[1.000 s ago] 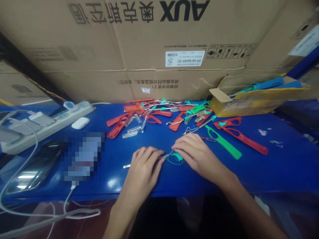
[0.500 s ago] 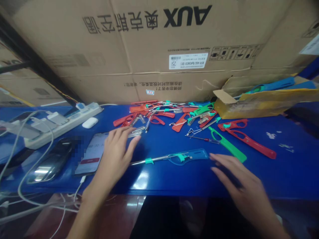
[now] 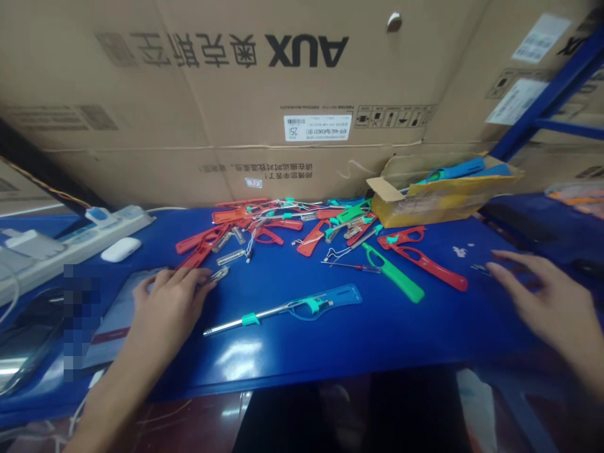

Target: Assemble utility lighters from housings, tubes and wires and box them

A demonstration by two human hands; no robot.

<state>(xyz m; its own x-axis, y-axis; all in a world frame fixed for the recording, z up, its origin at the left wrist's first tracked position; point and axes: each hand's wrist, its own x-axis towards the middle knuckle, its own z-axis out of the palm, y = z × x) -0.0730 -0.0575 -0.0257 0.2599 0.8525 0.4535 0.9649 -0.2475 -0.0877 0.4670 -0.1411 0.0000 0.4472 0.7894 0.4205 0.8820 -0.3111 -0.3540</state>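
My left hand is at the left, above the edge of a phone. Its thumb and fingers close on a small clear plastic fuel tank, partly hidden by the fingertips. Another clear tank lies just beyond it. In front of me rests an opened blue long-nosed lighter, its metal tube and green trigger in the half shell. My right hand hovers at the right with thumb and fingers apart, holding nothing. Its fingertips are near small clear pieces on the table.
Red lighter shells, a green shell and a thin screwdriver lie scattered behind. A cardboard box holds blue lighters. At the left are a power strip and a white earphone case.
My right hand has moved right, away from the blue lighter toward the small clear pieces. My left hand has closed on a clear tank and drawn it slightly nearer. The view has turned right.
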